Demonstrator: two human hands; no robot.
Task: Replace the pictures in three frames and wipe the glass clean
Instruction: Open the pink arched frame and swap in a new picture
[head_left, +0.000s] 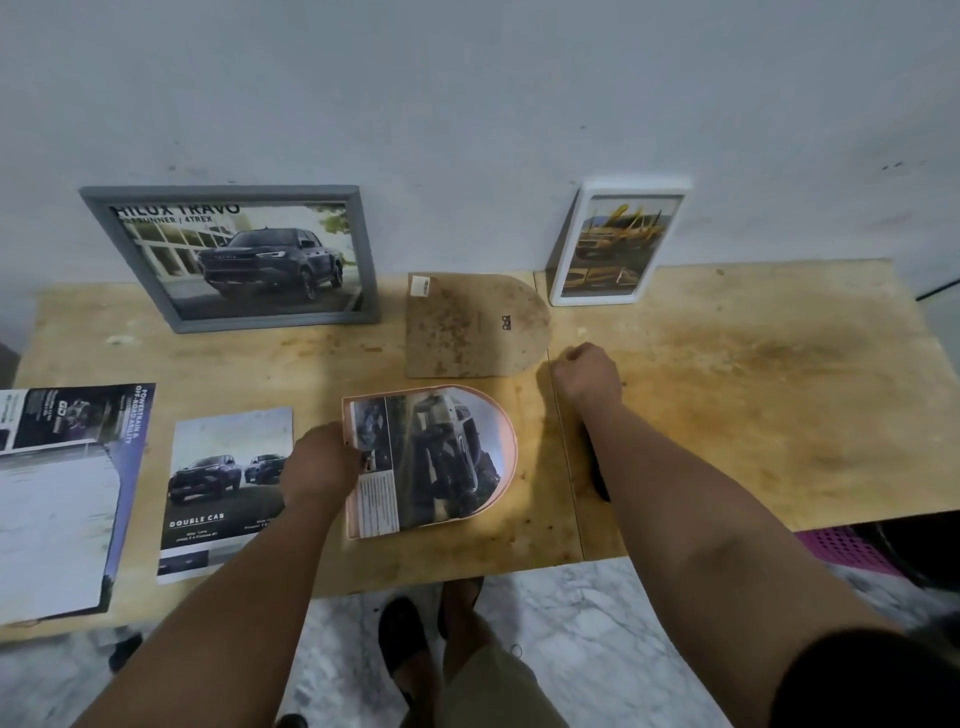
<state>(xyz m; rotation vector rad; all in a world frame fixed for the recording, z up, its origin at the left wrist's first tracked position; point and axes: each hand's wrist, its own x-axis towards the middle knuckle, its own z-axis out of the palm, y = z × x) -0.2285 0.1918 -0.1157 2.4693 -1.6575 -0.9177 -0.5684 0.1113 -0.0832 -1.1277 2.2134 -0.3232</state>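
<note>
An arch-shaped pink frame (506, 441) lies flat at the table's middle with a car picture (441, 457) laid in it. My left hand (319, 470) pinches the picture's left edge at the frame's straight end. Behind it lies the frame's brown arch-shaped backing board (467, 327). My right hand (587, 376) rests as a fist on the table just right of that board, with nothing visible in it. A grey frame (234, 257) with a dark pickup picture and a white frame (618, 244) with a yellow picture lean on the wall.
A loose "Double Cab" car page (223, 483) and a larger brochure sheet (62, 493) lie at the left on the wooden table (753, 389). A dark object (597, 473) lies under my right forearm. A pink basket (847, 545) sits below the table's right edge.
</note>
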